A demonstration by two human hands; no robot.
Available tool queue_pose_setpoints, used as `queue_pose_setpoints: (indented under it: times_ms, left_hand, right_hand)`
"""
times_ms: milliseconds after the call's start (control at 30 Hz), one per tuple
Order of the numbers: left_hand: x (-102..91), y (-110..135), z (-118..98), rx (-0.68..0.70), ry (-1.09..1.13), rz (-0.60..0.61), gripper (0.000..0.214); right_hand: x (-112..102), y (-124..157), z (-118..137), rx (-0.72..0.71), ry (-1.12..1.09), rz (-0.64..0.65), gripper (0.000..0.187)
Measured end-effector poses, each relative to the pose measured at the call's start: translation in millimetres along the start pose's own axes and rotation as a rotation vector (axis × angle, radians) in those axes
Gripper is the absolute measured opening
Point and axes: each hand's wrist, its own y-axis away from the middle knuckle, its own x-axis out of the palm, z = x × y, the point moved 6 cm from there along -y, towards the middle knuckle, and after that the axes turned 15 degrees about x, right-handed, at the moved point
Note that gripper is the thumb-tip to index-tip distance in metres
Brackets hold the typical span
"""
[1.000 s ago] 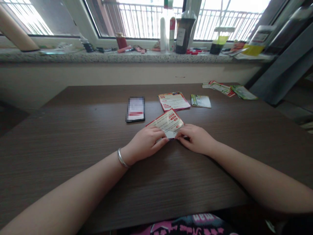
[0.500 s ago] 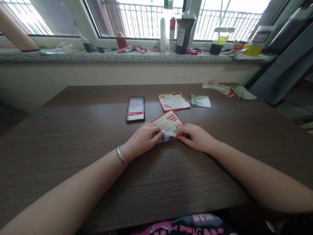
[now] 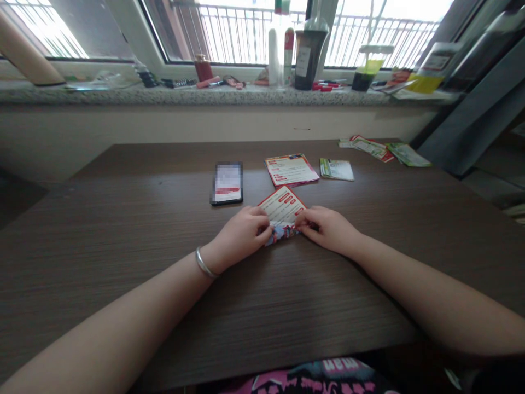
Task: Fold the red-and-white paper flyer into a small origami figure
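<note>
A red-and-white printed leaflet (image 3: 283,205) lies on the dark wooden table (image 3: 123,230), its near edge folded up so a strip of its coloured back shows. My left hand (image 3: 241,238), a silver bangle on its wrist, pinches the left end of that fold with closed fingers. Closed in the same way, my right hand (image 3: 328,230) pinches the right end. Both forearms rest on the table.
A black phone (image 3: 227,183) lies left of the leaflet. Beyond it are a second red leaflet (image 3: 291,169), a green one (image 3: 337,169) and more leaflets (image 3: 383,149) at the far right. The stone window sill (image 3: 184,96) carries bottles, cups and pens.
The near edge of the leaflet has been folded further up and away from me; more of its coloured back shows and less of the printed face. Both hands shifted slightly forward.
</note>
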Motion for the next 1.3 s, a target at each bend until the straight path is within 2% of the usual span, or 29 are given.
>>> queue_pose_setpoints:
  times_ms: [133, 200, 533, 833, 1300]
  left_hand:
    - [1.1, 1, 4, 0.007, -0.031, -0.045, 0.020]
    - [1.0, 2, 5, -0.002, -0.051, -0.058, 0.014]
    - [2.9, 1, 13, -0.020, -0.067, -0.041, 0.010]
    - [3.0, 2, 19, -0.075, -0.006, -0.104, 0.008]
    - [1.1, 4, 24, -0.115, 0.003, -0.115, 0.007]
  right_hand:
    - [0, 2, 7, -0.143, 0.016, 0.006, 0.015]
    - [1, 3, 8, -0.170, 0.034, 0.004, 0.016]
    - [2, 5, 10, -0.190, 0.193, -0.079, 0.021]
    - [4, 4, 9, -0.216, 0.246, -0.072, 0.024]
    - [6, 3, 12, -0.228, 0.295, -0.051, 0.030]
